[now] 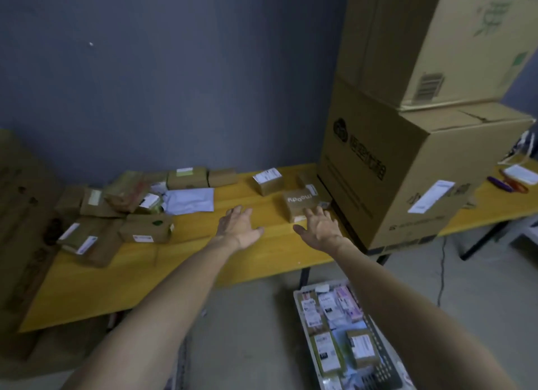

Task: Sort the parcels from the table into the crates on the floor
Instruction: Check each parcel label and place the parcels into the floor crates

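Both arms stretch out over the yellow table. My left hand hovers open above bare tabletop, fingers spread. My right hand is open too, its fingertips at the near edge of a brown parcel with white lettering. Behind that parcel lie a labelled brown box and another small box. A heap of several brown parcels and a white mailer covers the table's left part. On the floor stands a white crate holding several parcels.
Two big cardboard cartons are stacked on the table right of my right hand. Flat cardboard leans at the far left. Scissors and a pen lie at the far right, beside a white pad. A cable runs down the floor.
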